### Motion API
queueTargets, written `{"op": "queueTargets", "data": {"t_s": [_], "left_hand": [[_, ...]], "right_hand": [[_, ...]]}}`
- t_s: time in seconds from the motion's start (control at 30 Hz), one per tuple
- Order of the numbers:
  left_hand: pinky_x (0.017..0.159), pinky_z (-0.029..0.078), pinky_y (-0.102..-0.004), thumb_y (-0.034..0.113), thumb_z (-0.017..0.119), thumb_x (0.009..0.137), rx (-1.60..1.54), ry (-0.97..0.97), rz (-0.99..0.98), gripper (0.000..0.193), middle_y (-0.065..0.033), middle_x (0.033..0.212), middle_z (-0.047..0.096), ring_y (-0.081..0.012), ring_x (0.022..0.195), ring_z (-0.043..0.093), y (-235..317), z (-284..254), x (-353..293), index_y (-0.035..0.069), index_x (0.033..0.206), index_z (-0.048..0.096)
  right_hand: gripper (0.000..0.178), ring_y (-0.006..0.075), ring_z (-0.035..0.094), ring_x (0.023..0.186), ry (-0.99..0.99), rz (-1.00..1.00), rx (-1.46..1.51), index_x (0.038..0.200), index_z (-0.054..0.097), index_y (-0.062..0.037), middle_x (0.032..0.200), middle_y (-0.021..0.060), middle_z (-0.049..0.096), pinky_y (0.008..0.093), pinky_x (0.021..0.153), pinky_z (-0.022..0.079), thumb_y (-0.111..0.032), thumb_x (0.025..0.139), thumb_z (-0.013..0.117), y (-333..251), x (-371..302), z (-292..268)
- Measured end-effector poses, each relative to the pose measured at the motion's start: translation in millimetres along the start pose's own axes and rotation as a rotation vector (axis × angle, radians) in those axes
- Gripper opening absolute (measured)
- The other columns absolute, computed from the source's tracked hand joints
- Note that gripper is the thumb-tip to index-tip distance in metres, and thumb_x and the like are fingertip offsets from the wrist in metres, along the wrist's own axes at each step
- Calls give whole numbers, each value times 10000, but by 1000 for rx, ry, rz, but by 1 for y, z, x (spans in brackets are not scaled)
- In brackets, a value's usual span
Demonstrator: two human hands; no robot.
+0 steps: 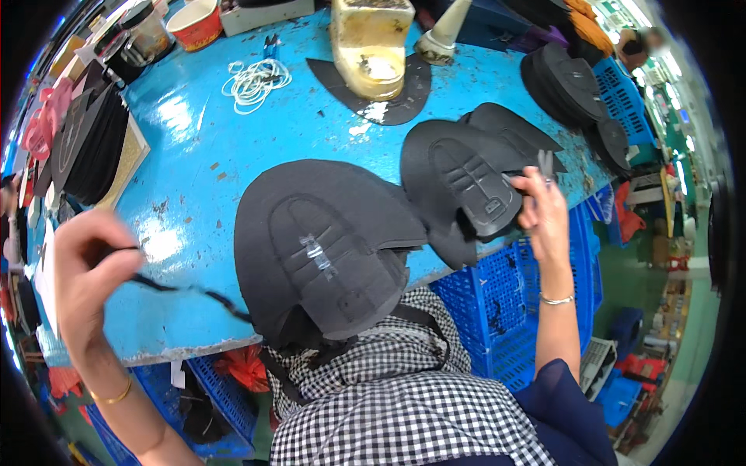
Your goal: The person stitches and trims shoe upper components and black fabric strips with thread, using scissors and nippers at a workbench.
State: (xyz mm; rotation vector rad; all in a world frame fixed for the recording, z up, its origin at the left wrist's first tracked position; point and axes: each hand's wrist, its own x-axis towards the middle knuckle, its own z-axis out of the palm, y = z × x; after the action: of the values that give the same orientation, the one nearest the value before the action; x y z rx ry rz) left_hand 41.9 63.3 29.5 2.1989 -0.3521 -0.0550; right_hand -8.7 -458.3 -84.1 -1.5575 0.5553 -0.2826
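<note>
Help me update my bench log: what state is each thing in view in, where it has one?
Black strip, drawn out, bent
Snips, blades parted
Left hand, closed on the strip
Right hand, closed on the snips
Nearest black piece, overhanging the blue table
White cord, loosely coiled
Red tub, open-topped
</note>
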Motion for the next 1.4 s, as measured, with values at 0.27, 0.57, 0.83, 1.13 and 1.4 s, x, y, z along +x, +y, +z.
{"op": "queueTargets", "data": {"t_s": [0.27,0.57,0.83,1.13,1.4], "left_hand": [[592,478,-265,124,835,753,-64,-818,132,139,-47,764,725,-125,675,652,30,105,81,55,862,782],[671,545,-318,139,795,784,101,-982,-62,123,-91,791,754,-216,713,717,34,124,94,52,870,783],[635,519,-368,157,808,732,170,-870,61,122,-113,733,708,-308,690,680,31,127,82,74,803,754],[605,492,-391,142,800,723,154,-887,146,139,-109,682,672,-320,673,657,27,125,82,60,774,699],[571,494,-356,216,846,725,328,-600,344,215,-110,677,669,-281,648,678,18,117,84,56,793,719]], "right_hand": [[318,4,305,520,-312,-51,32,1367,471,-32,804,-21,474,189,443,242,-175,1083,485,-25,-11,35],[172,63,486,685,-880,-157,-208,1184,441,-27,787,7,540,224,632,411,-47,1034,522,-48,-29,101],[164,223,660,654,-1303,-662,-500,975,598,-66,745,57,632,332,560,512,-65,851,706,-57,-18,133],[187,254,610,610,-1354,-1018,-900,912,561,-126,645,53,523,388,472,445,-84,807,710,-63,-30,149],[178,249,611,590,-1277,-979,-727,895,543,-122,607,43,511,380,440,421,-102,816,701,-51,-22,153]]}}
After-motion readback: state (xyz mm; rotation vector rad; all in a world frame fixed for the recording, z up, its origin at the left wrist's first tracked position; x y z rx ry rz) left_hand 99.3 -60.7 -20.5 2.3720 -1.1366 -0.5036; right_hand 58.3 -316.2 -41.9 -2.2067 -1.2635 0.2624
